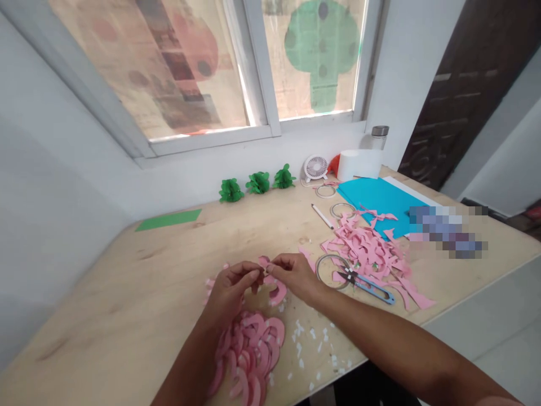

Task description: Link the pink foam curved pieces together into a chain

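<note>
My left hand (235, 286) and my right hand (295, 275) meet above the table, thumbs and forefingers pinched together. Between their fingertips is a small pink paper piece (265, 261), partly hidden by the fingers. Just below hangs or lies a curved pink paper strip (277, 293); I cannot tell whether it joins the held piece. A heap of curved pink paper strips (253, 352) lies near my left forearm, and a few more show behind the left hand. Right of my right hand are a ring of tape (320, 272) and thread snips (374, 288) with light blue handles.
Pink paper scraps (367, 245) are piled at the right, near blue paper sheets (376, 197) and a white pen (322, 216). Several white bits (323, 344) dot the front. Along the back stand green paper shapes (258, 182), a small fan (316, 168) and a white roll (348, 165).
</note>
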{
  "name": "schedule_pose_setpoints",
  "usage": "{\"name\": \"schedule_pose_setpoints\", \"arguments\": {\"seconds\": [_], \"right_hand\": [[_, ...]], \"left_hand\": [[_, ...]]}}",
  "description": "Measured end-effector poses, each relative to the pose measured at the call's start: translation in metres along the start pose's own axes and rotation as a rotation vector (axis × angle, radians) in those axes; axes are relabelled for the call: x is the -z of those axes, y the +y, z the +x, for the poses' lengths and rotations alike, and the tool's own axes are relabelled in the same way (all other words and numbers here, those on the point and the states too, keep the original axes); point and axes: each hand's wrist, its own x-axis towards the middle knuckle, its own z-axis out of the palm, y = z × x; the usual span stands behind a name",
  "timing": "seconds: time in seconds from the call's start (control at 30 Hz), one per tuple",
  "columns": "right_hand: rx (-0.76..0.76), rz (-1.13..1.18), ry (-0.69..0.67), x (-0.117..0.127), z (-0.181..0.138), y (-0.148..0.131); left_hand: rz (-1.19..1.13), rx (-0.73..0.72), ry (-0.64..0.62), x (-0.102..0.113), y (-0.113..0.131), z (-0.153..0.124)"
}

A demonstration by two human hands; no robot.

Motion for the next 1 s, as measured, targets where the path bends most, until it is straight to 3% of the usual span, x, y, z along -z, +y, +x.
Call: {"name": "schedule_pose_setpoints", "arguments": {"seconds": [0.37, 1.0], "right_hand": [[0.017, -0.043, 0.015, -0.0040, 0.0007, 0.0051], [0.004, -0.098, 0.029, -0.0078, 0.0009, 0.0057]], "left_hand": [[-0.096, 0.191, 0.030, -0.0002, -0.0037, 0.0010], [-0.132, 0.127, 0.023, 0.0053, -0.0038, 0.0002]]}}
